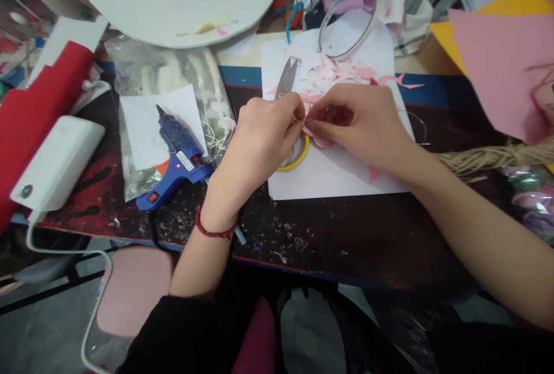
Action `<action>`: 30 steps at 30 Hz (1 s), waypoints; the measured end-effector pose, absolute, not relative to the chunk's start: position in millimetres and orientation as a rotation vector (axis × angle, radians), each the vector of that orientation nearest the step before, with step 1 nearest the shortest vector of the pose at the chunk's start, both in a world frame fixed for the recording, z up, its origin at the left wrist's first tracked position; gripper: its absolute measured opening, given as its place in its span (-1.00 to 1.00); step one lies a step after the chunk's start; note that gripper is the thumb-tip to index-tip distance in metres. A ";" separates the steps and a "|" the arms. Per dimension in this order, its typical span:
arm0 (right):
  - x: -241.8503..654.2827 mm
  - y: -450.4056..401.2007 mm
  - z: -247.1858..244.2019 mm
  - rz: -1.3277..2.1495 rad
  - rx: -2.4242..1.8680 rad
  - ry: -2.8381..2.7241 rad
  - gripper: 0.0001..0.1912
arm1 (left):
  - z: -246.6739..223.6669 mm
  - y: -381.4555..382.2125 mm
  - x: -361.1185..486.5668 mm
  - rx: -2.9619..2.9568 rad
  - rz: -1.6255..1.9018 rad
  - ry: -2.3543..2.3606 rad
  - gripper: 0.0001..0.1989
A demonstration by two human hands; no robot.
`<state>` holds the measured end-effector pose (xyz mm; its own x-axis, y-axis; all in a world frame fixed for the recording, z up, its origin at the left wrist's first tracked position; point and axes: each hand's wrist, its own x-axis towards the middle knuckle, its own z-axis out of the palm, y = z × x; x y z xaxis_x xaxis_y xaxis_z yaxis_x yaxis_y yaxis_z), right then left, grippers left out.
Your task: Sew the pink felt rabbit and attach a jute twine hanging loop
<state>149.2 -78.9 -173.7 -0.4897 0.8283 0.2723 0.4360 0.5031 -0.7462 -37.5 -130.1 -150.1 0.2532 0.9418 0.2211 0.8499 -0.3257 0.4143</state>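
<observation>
My left hand (270, 134) and my right hand (357, 120) meet over a white sheet of paper (337, 180), fingertips nearly touching. Both are closed in a pinch; what lies between the fingers is too small to make out. Beneath them rest scissors (286, 78), blades pointing away, with a yellow-rimmed handle showing below my left fingers. A pink cut piece (319, 138) shows under my right fingertips, partly hidden. Pink paper scraps (340, 74) are heaped behind my hands. A thin curved strand (422, 123) shows right of my right wrist.
Left of my hands lies a blue glue gun (179, 157), its light lit, on white paper over a plastic bag (212, 82). A power bank (60, 160) trails a cable. A tape ring (372, 13) stands behind. Another person's hand (546, 97) is beside pink paper (497, 56).
</observation>
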 end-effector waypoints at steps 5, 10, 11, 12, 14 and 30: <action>146.6 -79.1 -174.4 0.806 -1.029 -2.117 -0.94 | -152.1 -129.5 -34.6 2.464 0.548 1.734 -0.89; 146.3 -77.6 -175.7 0.857 -1.015 -2.118 -0.90 | -156.5 -128.6 -30.6 2.582 0.478 1.768 -0.86; 146.3 -77.3 -175.7 0.857 -1.013 -2.121 -0.90 | -156.6 -128.7 -29.4 2.597 0.470 1.770 -0.86; 146.4 -77.1 -175.6 0.854 -1.009 -2.123 -0.89 | -156.2 -128.9 -28.1 2.609 0.449 1.774 -0.84; 146.4 -77.0 -175.1 0.851 -1.007 -2.126 -0.87 | -154.4 -129.3 -25.1 2.612 0.388 1.783 -0.81; 147.1 -74.5 -177.5 0.892 -0.968 -2.102 -0.87 | -154.5 -133.7 -21.5 2.629 0.430 1.758 -0.71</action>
<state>147.1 -74.5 -177.5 -0.5166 0.8128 0.2692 0.3714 0.4960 -0.7849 -21.5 -133.7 -154.5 0.3571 0.9002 0.2491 0.9137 -0.3921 0.1072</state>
